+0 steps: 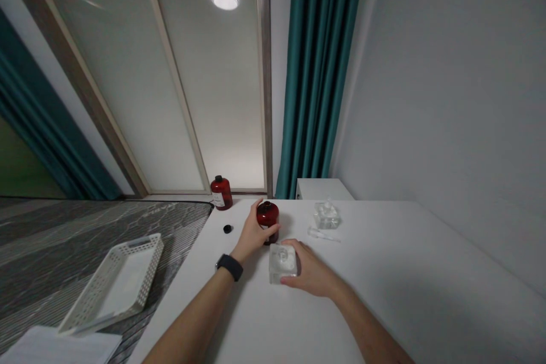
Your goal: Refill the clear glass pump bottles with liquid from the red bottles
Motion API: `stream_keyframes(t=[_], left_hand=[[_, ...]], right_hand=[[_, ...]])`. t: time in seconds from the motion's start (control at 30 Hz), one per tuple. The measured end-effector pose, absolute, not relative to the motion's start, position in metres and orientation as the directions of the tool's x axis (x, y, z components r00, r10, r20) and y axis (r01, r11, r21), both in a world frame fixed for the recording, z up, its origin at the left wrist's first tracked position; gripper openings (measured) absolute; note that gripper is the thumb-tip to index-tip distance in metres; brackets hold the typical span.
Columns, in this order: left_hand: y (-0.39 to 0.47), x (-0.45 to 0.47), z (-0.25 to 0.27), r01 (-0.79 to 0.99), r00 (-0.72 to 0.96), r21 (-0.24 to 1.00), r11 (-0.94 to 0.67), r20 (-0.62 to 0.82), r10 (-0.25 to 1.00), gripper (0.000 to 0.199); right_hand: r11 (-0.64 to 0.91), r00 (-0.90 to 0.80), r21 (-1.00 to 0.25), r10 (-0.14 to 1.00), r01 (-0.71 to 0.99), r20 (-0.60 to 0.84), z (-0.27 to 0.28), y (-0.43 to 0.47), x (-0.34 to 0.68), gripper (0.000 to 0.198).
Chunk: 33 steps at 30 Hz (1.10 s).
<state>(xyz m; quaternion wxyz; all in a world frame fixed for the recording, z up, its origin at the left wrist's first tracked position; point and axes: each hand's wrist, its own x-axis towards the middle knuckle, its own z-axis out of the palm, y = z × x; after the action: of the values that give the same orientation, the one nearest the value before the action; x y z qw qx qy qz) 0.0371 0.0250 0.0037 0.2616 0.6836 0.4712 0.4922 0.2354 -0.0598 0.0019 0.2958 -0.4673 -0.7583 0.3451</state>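
My left hand [257,230], with a dark watch band on its wrist, is wrapped around a dark red bottle [268,213]. The bottle stands upright, and its mouth appears to have no cap. A small black cap [227,228] lies on the table to the left of that hand. Just in front of the bottle, my right hand [309,270] grips a square clear glass jar [282,263] from its right side. A round opening shows in the jar's top; I cannot tell what is inside. Near my right hand lies a thin clear dropper [323,235].
A second red bottle [220,193] with a black cap and white label stands at the white table's [379,273] far left corner. Another clear glass jar [326,215] is at the back right. A white perforated basket [117,278] and papers [63,347] lie to the left.
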Motion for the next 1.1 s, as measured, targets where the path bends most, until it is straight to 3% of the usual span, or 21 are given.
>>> stream_keyframes(t=[0.27, 0.5, 0.73, 1.1], left_hand=[[0.019, 0.019, 0.013, 0.433, 0.060, 0.780, -0.452, 0.475, 0.878, 0.071], [0.002, 0.000, 0.020, 0.383, 0.067, 0.805, -0.453, 0.465, 0.883, 0.073], [-0.010, -0.007, 0.009, 0.281, -0.034, 0.875, -0.394, 0.420, 0.907, 0.079], [-0.016, 0.001, -0.001, 0.272, 0.045, 0.875, -0.399, 0.403, 0.914, 0.073]], right_hand=[[0.343, -0.401, -0.809, 0.904, 0.477, 0.147, -0.002, -0.059, 0.237, 0.070], [0.295, -0.367, -0.846, 0.921, 0.444, 0.128, -0.011, -0.058, 0.234, 0.070], [0.253, -0.266, -0.864, 0.953, 0.435, 0.145, -0.012, -0.054, 0.237, 0.069], [0.249, -0.144, -0.860, 0.968, 0.446, 0.205, -0.016, -0.041, 0.249, 0.066]])
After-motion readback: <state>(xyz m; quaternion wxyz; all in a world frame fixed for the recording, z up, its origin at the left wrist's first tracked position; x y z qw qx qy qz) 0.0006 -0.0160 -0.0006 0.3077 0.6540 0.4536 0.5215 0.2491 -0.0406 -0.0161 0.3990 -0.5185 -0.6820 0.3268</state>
